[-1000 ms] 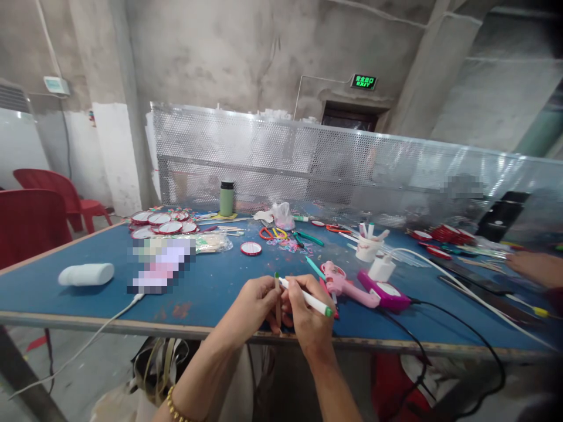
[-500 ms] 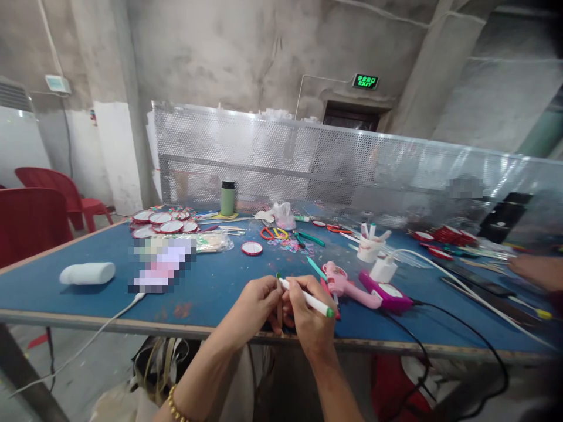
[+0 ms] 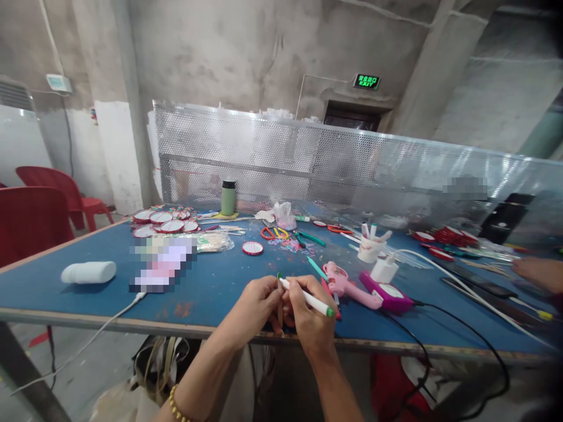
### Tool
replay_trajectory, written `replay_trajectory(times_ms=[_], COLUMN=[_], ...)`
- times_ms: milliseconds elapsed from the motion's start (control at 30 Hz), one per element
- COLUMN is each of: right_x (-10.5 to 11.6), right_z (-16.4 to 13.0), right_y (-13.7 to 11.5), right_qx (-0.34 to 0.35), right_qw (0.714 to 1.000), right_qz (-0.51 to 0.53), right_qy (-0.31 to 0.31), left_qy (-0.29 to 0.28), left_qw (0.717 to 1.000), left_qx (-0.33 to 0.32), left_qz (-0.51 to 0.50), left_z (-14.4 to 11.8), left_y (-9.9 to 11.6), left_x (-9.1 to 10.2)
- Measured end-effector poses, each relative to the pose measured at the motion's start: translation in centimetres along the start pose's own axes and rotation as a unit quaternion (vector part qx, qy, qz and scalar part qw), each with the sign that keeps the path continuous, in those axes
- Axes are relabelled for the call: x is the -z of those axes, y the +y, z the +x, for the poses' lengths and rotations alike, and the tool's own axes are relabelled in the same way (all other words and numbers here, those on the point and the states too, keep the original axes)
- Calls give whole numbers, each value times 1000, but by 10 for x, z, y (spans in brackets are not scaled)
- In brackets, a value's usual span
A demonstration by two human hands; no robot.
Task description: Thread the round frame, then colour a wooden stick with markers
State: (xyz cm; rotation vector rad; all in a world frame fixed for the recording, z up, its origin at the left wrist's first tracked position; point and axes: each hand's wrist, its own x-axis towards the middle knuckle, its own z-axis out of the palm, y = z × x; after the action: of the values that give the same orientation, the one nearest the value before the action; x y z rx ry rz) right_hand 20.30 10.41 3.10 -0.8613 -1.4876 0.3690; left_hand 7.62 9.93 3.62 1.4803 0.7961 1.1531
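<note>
In my right hand point(image 3: 310, 313) is a white marker point(image 3: 311, 299) with a green end, held like a pen and slanting down to the right. Its tip meets the green-coloured top of a flat wooden stick point(image 3: 280, 313). My left hand point(image 3: 259, 302) pinches that stick upright near the table's front edge. Both hands are close together, fingers closed, and part of the stick is hidden by them. A small round red-rimmed disc point(image 3: 252, 248) lies on the table beyond my hands.
Right of my hands lie a pink glue gun point(image 3: 352, 286), a purple box point(image 3: 391, 298) with a black cable, and a cup of markers point(image 3: 370, 249). Leftward are a phone point(image 3: 162, 266), a white bottle point(image 3: 89, 272) and stacked discs point(image 3: 169, 225). Another person's hand point(image 3: 536, 274) is far right.
Almost nothing differs. The marker tip stays at the stick's top, and both my hands keep their places. The other person's hand at the far right has shifted slightly.
</note>
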Motion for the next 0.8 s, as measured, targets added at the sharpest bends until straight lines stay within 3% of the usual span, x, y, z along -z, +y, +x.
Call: replay_trajectory(times_ms=[567,800], right_x=[-2,0], right_z=[-4,-1], right_y=[3,1], right_qx=[-55,-30], right_qw=[996,999], right_qz=[67,42], right_qy=[3,-10], left_qy=[-6,1], left_qw=[1000,1000], left_qx=[-1,-1], left_qz=[3,9], left_z=[0,1], left_y=[0,1], left_x=[1,1])
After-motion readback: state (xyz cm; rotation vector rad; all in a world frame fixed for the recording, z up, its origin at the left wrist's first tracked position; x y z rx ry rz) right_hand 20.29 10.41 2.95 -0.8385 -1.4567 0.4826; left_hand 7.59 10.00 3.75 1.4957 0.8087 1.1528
